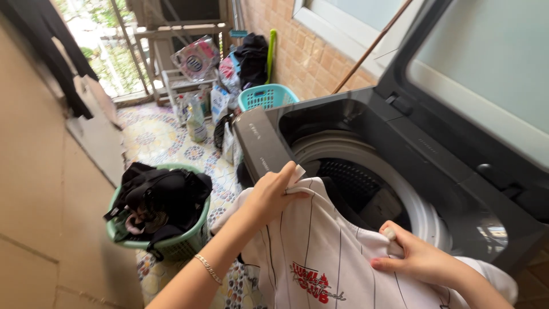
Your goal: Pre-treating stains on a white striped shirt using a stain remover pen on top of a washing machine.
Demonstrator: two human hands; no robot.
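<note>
Tiled laundry balcony, brick wall up at 12. Top-load washer (400, 171) with lid up at 3. Left hand (273, 194) and right hand (420, 258), fingers pinched shut on a white pinstriped shirt (320, 252), held over the drum's front rim. Green basket (171, 243) of dark clothes at 9.

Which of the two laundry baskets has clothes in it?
The green basket on the tiled floor by the wall, heaped with dark clothes. The turquoise basket farther back beside the washing machine shows no laundry inside.
</note>
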